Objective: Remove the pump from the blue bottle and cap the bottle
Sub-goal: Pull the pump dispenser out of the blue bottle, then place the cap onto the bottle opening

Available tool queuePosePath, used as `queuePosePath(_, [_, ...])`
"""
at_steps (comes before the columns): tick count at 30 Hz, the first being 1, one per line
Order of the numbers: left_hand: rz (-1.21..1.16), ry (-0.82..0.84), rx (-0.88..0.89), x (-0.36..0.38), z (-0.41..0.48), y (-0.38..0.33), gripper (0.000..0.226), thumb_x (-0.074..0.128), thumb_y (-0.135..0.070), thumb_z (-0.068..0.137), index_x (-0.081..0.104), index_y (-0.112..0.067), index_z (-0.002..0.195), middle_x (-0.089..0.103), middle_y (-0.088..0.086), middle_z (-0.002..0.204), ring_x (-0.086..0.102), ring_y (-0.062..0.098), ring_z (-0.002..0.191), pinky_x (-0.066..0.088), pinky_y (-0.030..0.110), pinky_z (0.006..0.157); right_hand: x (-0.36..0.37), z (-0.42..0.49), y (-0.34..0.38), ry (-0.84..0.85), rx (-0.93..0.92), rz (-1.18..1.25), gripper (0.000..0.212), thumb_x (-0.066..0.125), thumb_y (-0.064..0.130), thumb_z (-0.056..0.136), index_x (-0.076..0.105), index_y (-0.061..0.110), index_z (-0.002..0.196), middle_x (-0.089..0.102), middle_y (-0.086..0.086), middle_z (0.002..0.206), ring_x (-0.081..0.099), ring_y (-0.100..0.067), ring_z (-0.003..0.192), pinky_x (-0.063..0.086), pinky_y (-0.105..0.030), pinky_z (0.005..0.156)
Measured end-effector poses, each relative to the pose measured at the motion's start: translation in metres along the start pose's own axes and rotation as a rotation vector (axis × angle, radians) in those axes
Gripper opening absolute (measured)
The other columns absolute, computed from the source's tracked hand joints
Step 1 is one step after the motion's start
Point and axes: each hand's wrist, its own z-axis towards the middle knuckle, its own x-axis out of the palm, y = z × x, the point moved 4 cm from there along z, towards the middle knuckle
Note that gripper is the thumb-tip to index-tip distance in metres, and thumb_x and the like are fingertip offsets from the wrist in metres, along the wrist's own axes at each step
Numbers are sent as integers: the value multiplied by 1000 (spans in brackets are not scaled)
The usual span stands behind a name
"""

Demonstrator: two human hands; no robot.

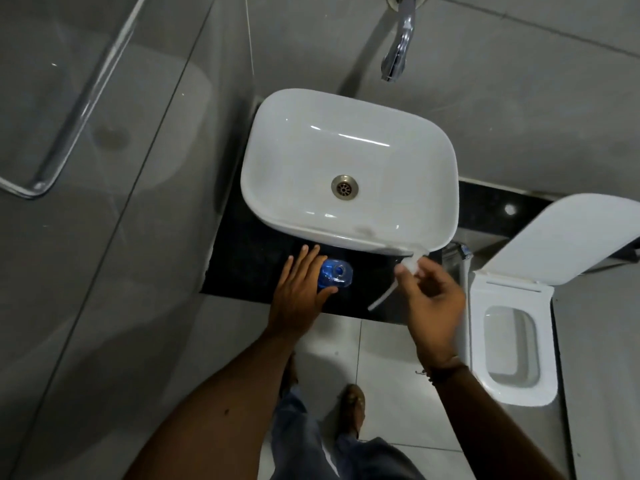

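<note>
Black polished stone forms the counter [249,251] you are working at, a narrow slab set between grey tiled walls, with a white rectangular basin [408,140] sitting on top of it and taking up most of its depth. A chrome tap [398,53] comes out of the wall above the basin, and a metal drain [345,188] shows in the bowl's floor. To your left a glass panel with a chrome towel rail [72,109] stands against the wall; to your right a white toilet [512,327] has its lid raised. Pale floor tiles run beneath your feet. The blue bottle [336,273] stands upright on the counter's front strip, just before the basin's near rim, its neck open and uncapped. Your left hand [301,292] wraps around the bottle's left side, fingers [304,258] stretched past it and thumb curled against its front. Your right hand [433,299] is raised to the right of the bottle and pinches the white pump [414,263] by its head, close to the basin's corner, with the pump's thin dip tube [382,297] slanting down and left, clear of the bottle.
</note>
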Motion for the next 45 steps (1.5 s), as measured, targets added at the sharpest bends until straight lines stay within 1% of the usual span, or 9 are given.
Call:
queuePosePath(8, [3,18,0,0,0,1,72,39,-58,97,46,-9,150,40,9,163,23,24,156,15,44,129,45,-10,34,83,-177,137,22,75,-5,93,72,-10,115,75,19,76,70,3,73,58,-15,81])
queuePosePath(14, [32,30,15,-1,1,1,70,46,-56,99,47,-8,149,40,10,162,25,25,156,18,47,128,55,-15,15,106,-181,90,29,80,3,91,76,9,119,84,5,102,81,-10,94,62,-22,88])
queuePosePath(20, [31,35,29,-2,1,0,77,31,-62,98,48,-6,148,42,12,161,26,27,155,20,49,128,73,-11,-5,311,-206,-119,32,78,13,95,71,35,118,80,12,107,78,-9,103,65,-29,92])
queuePosePath(26, [31,11,44,0,0,3,75,35,-59,98,47,-5,149,43,12,160,27,28,155,20,50,128,83,-6,-28,410,-281,-499,31,78,16,94,75,12,124,76,-7,123,65,-27,122,55,-49,106])
queuePosePath(33, [39,-18,61,0,1,3,74,37,-58,98,49,-4,147,45,12,159,30,28,154,22,50,127,86,2,-30,396,-299,-589,25,81,30,91,76,23,114,74,3,105,62,-21,101,37,-11,88])
queuePosePath(37, [46,-7,67,0,-1,3,75,22,-59,102,51,-5,145,47,13,158,30,28,154,24,52,126,86,-3,-35,347,-185,-450,38,91,36,79,73,21,110,74,2,106,71,-21,101,60,-32,87])
queuePosePath(40, [13,0,67,-1,-1,3,83,13,-62,100,50,-4,146,46,14,158,29,30,154,24,54,125,82,-4,-36,449,-157,-399,79,93,46,70,63,25,140,66,6,124,66,-16,117,57,-31,102])
queuePosePath(43, [3,-7,73,-1,0,4,87,15,-67,98,50,-3,145,47,15,157,31,31,153,24,54,125,75,-8,-37,430,-176,-430,58,89,56,67,68,39,119,65,11,109,66,-8,103,63,-38,92])
queuePosePath(45, [-2,-10,64,-1,1,3,88,13,-68,98,50,-4,145,48,15,157,32,30,153,24,54,125,69,-7,-38,374,-135,-390,50,92,51,65,68,30,102,70,2,108,72,-17,101,64,-47,85])
